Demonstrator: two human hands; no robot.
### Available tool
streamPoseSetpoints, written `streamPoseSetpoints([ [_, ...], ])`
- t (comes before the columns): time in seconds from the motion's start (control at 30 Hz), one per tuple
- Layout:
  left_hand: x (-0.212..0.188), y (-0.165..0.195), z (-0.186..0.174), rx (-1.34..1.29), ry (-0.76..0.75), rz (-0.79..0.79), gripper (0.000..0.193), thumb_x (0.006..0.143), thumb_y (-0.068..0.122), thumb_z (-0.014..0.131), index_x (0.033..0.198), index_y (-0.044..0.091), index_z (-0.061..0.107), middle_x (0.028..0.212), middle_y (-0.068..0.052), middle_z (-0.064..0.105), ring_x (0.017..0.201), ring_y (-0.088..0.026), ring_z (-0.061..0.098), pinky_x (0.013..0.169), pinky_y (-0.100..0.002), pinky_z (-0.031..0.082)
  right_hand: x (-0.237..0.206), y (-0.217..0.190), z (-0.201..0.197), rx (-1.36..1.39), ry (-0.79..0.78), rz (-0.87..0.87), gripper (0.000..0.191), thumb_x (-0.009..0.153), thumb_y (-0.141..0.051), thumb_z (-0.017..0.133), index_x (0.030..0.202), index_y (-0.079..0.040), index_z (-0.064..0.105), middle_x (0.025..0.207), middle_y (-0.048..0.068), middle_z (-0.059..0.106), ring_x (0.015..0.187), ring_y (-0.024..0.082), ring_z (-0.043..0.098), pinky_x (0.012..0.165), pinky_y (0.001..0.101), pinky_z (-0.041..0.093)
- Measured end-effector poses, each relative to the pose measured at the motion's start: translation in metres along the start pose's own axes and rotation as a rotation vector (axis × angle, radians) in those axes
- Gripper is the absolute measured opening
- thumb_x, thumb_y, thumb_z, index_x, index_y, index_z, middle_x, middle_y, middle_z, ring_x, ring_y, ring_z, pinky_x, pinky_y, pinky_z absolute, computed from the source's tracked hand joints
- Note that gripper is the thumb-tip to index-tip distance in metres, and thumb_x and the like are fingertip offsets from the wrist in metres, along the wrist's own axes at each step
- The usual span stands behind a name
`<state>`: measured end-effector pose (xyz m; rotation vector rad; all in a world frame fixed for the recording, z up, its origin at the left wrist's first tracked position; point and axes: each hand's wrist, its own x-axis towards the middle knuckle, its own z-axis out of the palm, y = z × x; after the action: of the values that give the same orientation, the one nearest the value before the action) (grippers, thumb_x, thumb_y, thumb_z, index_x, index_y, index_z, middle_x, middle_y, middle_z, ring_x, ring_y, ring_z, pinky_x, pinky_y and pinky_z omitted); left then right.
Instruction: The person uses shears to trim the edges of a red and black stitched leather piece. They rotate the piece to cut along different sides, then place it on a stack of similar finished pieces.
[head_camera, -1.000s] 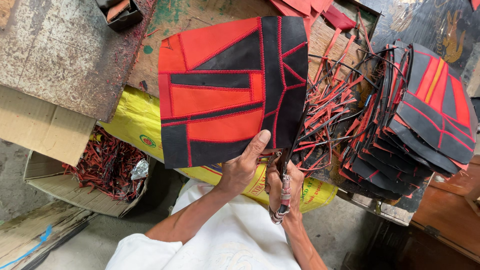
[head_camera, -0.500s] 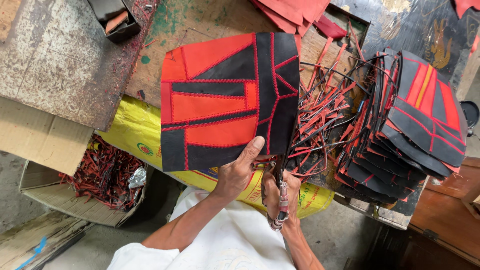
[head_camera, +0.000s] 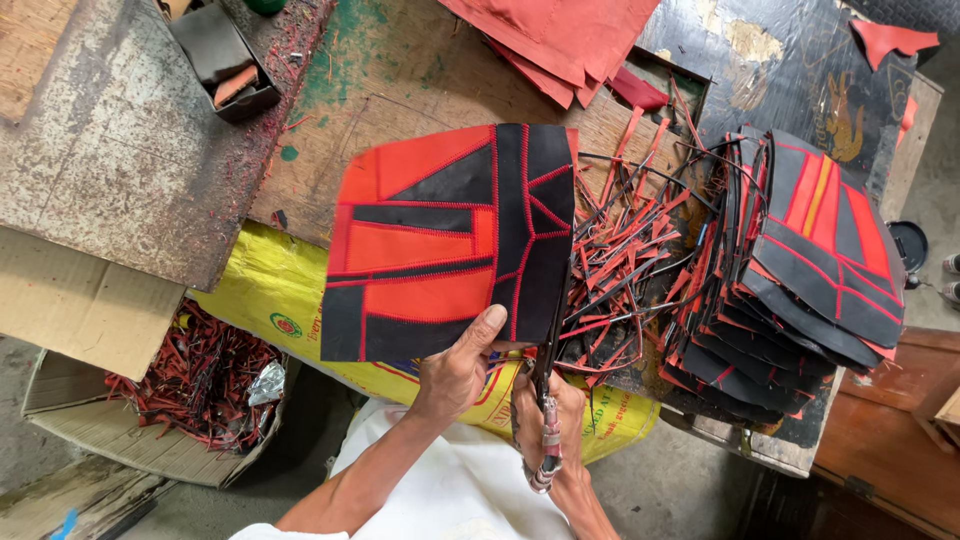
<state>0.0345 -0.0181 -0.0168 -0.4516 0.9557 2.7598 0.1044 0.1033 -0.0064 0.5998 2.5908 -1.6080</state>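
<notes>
The left hand (head_camera: 455, 375) holds a patchwork panel (head_camera: 450, 240) of red and black stitched pieces by its lower edge, thumb pressed flat on the face (grip narrow, closed on the fabric). The panel is held up over the front edge of the surface (head_camera: 400, 70), at 12 o'clock from the left hand.

The right hand (head_camera: 545, 420) sits just beside the left hand, at its 3 o'clock, with its grip closed around the wrapped handles of a pair of scissors (head_camera: 547, 400). The blades point toward 12 o'clock and run along the panel's right edge.

At 3 o'clock from the panel lies a pile of red and black trimmings (head_camera: 620, 270), touching a stack of finished panels (head_camera: 800, 270) further toward 3 o'clock. Plain red sheets (head_camera: 560, 35) lie at 12 o'clock. A yellow sack (head_camera: 270, 290) hangs below the surface edge, and a cardboard box of scraps (head_camera: 190, 385) stands at 9 o'clock from the left hand (on the floor).
</notes>
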Motion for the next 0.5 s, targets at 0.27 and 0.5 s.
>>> streamPoseSetpoints([
  [0.27,0.000,-0.006,-0.005,-0.072,-0.025,-0.116,0.013,0.095,0.004,0.065,0.108,0.001,0.069,0.099,-0.007,0.071,0.085,-0.016,0.073,0.078,-0.035,0.067,0.002,-0.018,-0.005,-0.009,-0.022,0.102,0.013,0.091,-0.012,0.061,0.082,-0.002,0.062,0.054,0.005,0.054,0.048,0.011,0.051,0.045,0.0329,0.043],
  [0.5,-0.018,-0.020,-0.013,-0.051,0.055,-0.181,0.022,0.098,0.007,0.068,0.115,-0.006,0.071,0.110,-0.007,0.072,0.099,-0.012,0.069,0.086,-0.023,0.056,0.018,-0.028,-0.011,-0.020,-0.020,0.024,0.016,0.094,-0.017,0.060,0.097,-0.002,0.060,0.062,0.005,0.055,0.054,0.011,0.050,0.048,0.0320,0.044],
])
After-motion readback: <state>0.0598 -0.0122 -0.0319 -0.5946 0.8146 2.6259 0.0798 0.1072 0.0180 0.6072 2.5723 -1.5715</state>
